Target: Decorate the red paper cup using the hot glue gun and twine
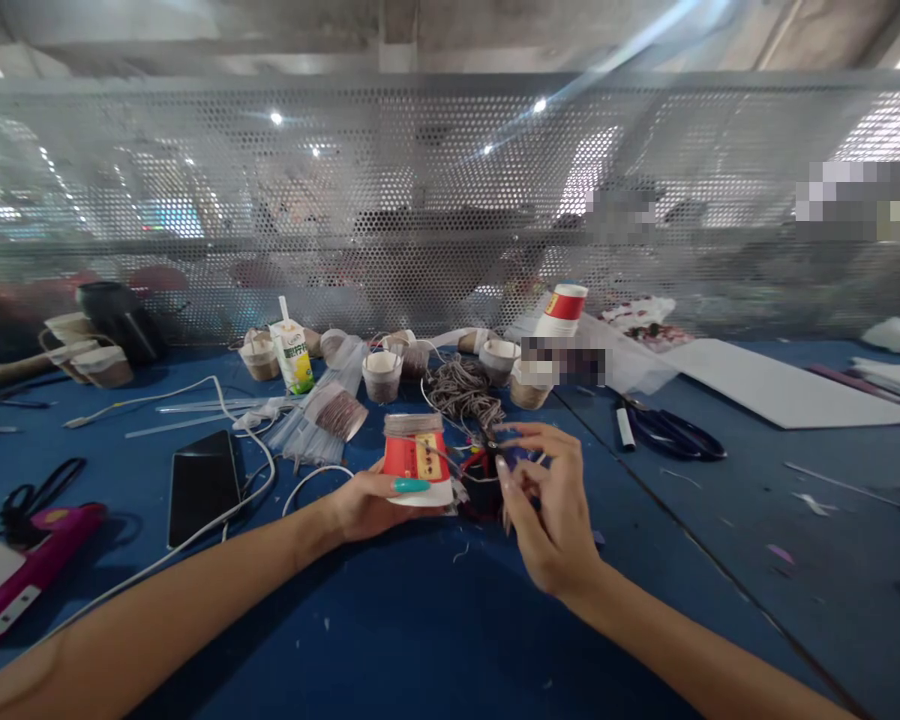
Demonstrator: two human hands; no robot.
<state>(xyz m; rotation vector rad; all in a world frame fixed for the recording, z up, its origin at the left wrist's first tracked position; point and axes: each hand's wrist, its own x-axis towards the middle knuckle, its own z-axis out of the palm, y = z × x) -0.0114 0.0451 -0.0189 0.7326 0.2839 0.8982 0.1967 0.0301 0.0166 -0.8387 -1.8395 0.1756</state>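
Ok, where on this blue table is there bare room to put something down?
Bare cloth lies near the front edge between the two forearms, below the left hand holding the red paper cup, and right of the right hand, below the scissors. Crowded: the wrapped cups behind, and around the phone and its cable.

You had bare bench [435, 640] in front of you, free to pass over. Beyond your hands a row of small cups [382, 375] and a tangle of twine [461, 392] blocked the way, a phone [204, 485] and white cable [262, 470] crowded the left, and scissors [671, 432] lay right.
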